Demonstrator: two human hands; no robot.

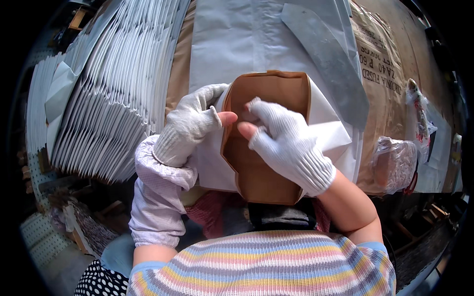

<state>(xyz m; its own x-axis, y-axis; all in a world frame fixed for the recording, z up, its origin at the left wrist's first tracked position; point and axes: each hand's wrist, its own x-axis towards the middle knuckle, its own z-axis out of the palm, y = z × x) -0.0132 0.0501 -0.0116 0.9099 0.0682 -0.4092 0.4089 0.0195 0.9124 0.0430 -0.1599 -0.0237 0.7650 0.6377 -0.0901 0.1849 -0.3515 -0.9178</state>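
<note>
A paper bag (269, 182), white outside and brown inside, stands with its mouth spread wide in front of me. My left hand (190, 123), in a white knitted glove with a bare thumb tip, grips the bag's left edge, its thumb at the rim and its fingers along the white outer wall. Over the opening is my right hand (291, 143), gloved the same way. Its thumb and bent fingers are apart, and I see nothing between them. A white folded flap sticks out at the bag's right side.
Many folded white paper bags (113, 89) stand packed in a row at the left. Flat white sheets (232, 34) lie beyond the bag, under a grey curved plate (326, 59). At the right are brown printed wrapping paper (377, 54) and a clear plastic bag (395, 163).
</note>
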